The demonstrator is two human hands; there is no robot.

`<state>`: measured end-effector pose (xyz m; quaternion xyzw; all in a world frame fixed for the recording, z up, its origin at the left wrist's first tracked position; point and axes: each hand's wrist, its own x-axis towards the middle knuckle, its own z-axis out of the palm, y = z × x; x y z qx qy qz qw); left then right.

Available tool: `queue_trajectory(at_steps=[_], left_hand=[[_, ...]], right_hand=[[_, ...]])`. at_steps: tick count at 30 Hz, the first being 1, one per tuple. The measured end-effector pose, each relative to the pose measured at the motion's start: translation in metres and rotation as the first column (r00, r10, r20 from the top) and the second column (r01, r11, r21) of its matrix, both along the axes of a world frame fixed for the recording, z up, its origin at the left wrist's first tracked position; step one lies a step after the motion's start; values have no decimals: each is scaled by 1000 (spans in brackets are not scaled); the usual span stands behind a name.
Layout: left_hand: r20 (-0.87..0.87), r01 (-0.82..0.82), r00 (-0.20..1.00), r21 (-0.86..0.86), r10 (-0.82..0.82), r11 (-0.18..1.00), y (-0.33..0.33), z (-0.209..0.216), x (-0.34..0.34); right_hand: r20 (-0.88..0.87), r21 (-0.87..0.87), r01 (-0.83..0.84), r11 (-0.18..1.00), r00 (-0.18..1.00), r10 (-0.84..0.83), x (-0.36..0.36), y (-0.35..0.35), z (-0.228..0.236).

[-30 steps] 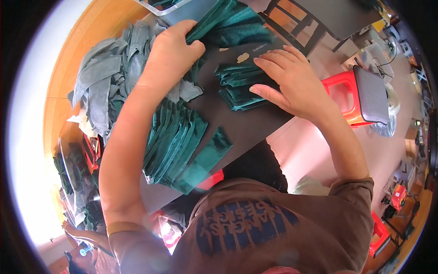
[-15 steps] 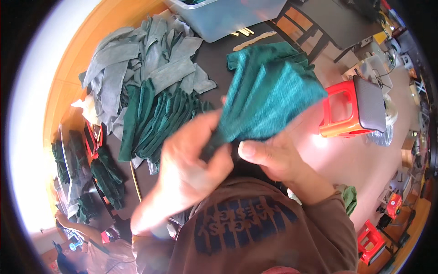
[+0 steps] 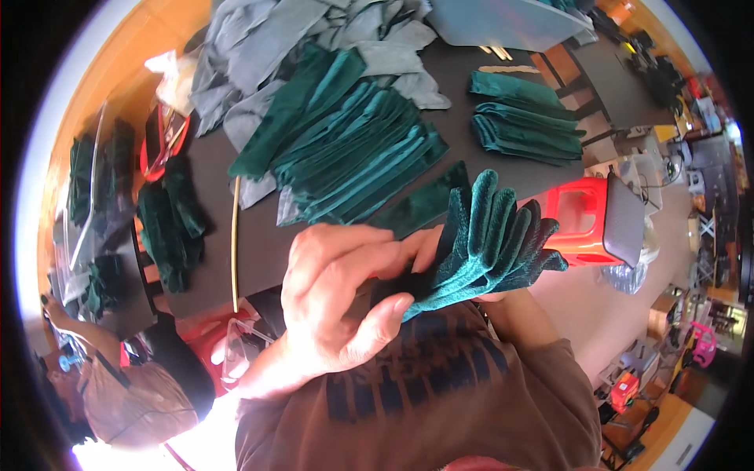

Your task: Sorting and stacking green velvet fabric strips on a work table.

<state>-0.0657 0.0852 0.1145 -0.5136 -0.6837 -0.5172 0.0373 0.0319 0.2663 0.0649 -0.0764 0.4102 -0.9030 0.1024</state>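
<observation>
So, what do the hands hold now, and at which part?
The left hand pinches a bundle of green velvet strips at its lower end; the free ends fan upward. The right hand is mostly hidden behind the bundle, so its hold cannot be told.

I can barely see my right hand (image 3: pixel 493 297) — it sits behind the bunch of green velvet strips (image 3: pixel 491 235), and my left hand (image 3: pixel 342 294) covers that bunch's near end. The clear bin (image 3: pixel 510 20) at the far side is cut off by the picture's edge.
</observation>
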Motion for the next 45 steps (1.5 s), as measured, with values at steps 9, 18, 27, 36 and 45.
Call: queue_trajectory(at_steps=[9,18,27,36,45], left_hand=[[476,102,862,168,-171,980,-29,1,6],[563,132,791,223,-238,966,-39,-6,-4],[564,138,796,184,-220,973,-44,0,-3],[565,141,805,120,-184,983,-47,4,-9],[707,131,682,129,-184,983,-50,0,-6]], right_hand=[[-132,66,-157,985,978,164,-16,-27,-4],[-85,81,-204,976,974,211,-37,-60,-13],[-44,94,-211,973,975,216,12,-38,-5],[8,90,-214,973,977,214,8,-40,-13],[47,83,-203,976,979,199,11,-43,-20]])
